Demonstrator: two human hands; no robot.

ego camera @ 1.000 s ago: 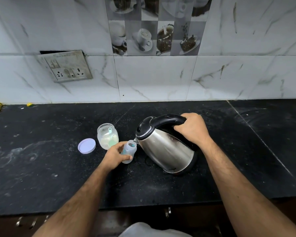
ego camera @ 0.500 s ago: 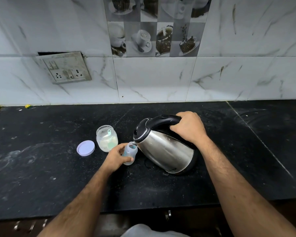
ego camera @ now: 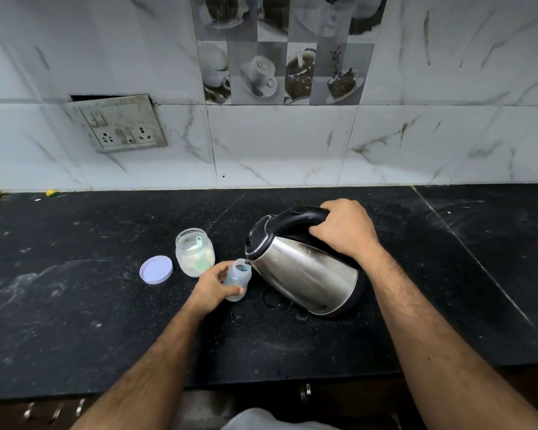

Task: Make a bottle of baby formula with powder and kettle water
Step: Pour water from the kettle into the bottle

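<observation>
Gripping kettle right hand, bottle left hand, over possibly wet black counter, marble-tiled wall behind.

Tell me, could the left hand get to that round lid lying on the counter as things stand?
Probably yes. The lid lies flat and uncovered just beyond the left hand, nothing between them, but that hand grips the bottle and must release it first.

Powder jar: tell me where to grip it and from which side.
Grip the powder jar round its glass body below the open mouth, coming from its left, over the lavender lid. The left hand and bottle crowd its right, and a scoop stands inside.
</observation>
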